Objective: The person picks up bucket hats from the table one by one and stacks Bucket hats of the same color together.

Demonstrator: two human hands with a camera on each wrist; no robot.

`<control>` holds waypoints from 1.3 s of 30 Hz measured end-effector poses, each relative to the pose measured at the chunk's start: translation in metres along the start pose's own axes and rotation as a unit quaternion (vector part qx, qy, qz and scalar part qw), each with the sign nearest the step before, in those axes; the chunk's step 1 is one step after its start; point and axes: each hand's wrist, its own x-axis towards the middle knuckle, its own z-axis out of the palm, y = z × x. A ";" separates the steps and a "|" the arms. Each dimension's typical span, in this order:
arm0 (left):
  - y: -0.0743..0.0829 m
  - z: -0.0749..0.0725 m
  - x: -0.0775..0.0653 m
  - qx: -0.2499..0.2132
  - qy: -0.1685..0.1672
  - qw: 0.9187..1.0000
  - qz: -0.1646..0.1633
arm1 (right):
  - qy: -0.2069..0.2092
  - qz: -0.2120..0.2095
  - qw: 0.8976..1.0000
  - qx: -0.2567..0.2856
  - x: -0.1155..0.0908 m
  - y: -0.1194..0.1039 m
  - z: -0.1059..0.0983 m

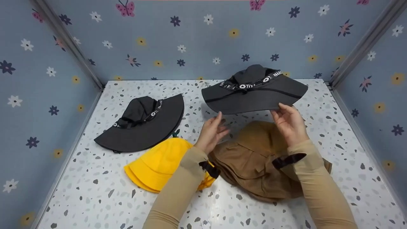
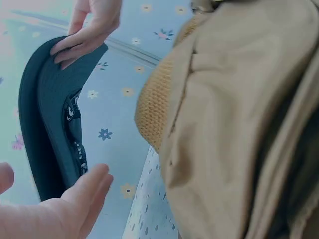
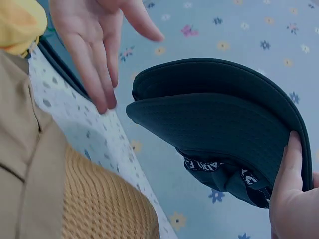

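A dark grey bucket hat (image 1: 254,98) with a black-and-white lettered band is held up above the back of the table. My right hand (image 1: 290,123) pinches its brim at the right, thumb on one side and fingers on the other. The left hand (image 1: 211,132) is near the brim's left end with its fingers extended; in the right wrist view this left hand (image 3: 97,45) is apart from the hat. Below and between my hands lie brown hats (image 1: 254,159), stacked or folded together, with a woven tan part (image 2: 155,104) showing in the left wrist view.
A second dark grey hat (image 1: 143,127) with a similar band lies at the left of the speckled white table (image 1: 95,184). A yellow hat (image 1: 159,162) sits in front of it, partly behind my left forearm. Flower-patterned panels (image 1: 190,38) stand around the back and sides.
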 end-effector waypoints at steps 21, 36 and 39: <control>0.002 0.000 -0.003 -0.227 -0.022 0.973 0.043 | -0.039 0.014 0.999 -0.035 -0.015 0.021 -0.011; -0.001 -0.001 -0.001 -0.214 -0.004 0.974 0.078 | -0.028 -0.013 0.995 -0.099 -0.011 0.025 -0.020; -0.001 -0.002 -0.001 -0.199 0.001 0.976 0.083 | -0.027 -0.024 0.991 -0.128 -0.011 0.027 -0.019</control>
